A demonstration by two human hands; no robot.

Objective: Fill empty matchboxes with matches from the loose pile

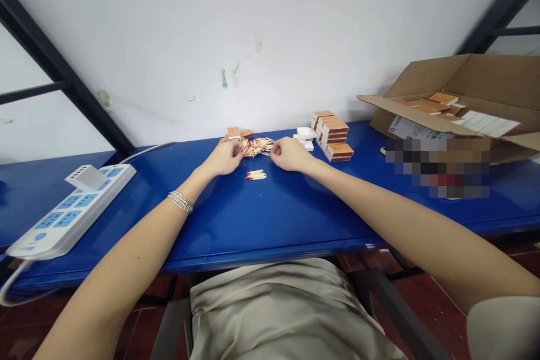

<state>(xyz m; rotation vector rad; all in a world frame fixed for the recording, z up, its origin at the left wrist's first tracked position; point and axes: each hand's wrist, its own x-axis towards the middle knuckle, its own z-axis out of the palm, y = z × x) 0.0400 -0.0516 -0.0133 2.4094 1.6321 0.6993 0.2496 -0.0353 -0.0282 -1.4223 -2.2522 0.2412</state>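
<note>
A loose pile of red-tipped matches (258, 147) lies on the blue table between my two hands. My left hand (226, 158) is curled at the pile's left edge, its fingertips pinched on matches there. From the right side, my right hand (291, 155) has thumb and forefinger pressed together on match ends; exactly how many it grips is hidden. Closer to me, a small bundle of matches (256, 175) rests apart, red heads pointing left. Several matchboxes (233, 133) sit behind my left hand. White matchbox trays (305, 134) lie just beyond my right hand.
Stacked matchboxes (334, 130) stand right of the trays. An open cardboard carton (379, 108) holding more boxes is at the far right, beside a blurred-out patch. A white power strip (86, 202) with a cable lies on the left. A white wall (270, 39) rises behind the table.
</note>
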